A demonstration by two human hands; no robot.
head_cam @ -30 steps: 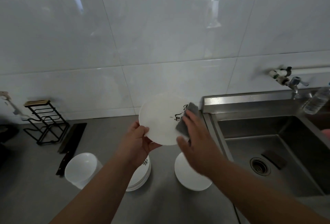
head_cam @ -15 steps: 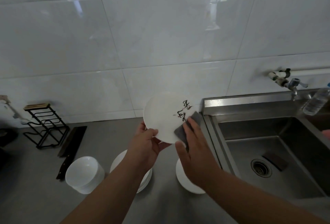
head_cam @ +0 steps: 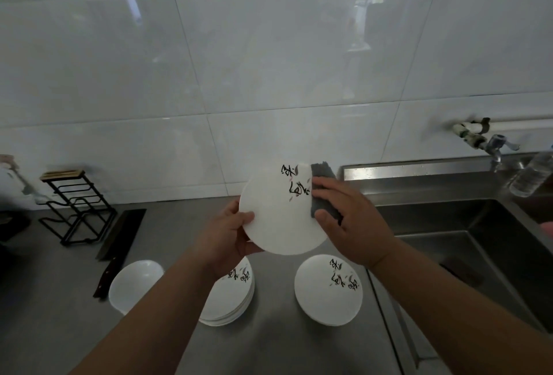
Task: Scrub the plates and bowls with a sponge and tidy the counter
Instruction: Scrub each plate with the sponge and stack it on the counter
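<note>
White with inked markings, the plate stood tilted above the steel tabletop beside the sink. The left hand pinched its lower rim with curled fingers, and the right hand gripped a grey sponge against its right edge. Steady rim support and overlapping strokes would likely serve best.

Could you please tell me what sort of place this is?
Most likely a kitchen, perhaps a commercial one: a stainless steel sink with a wall tap adjoins a steel counter under a white tiled wall, and a stack of plates stands by while a sponge is held against a plate.
</note>
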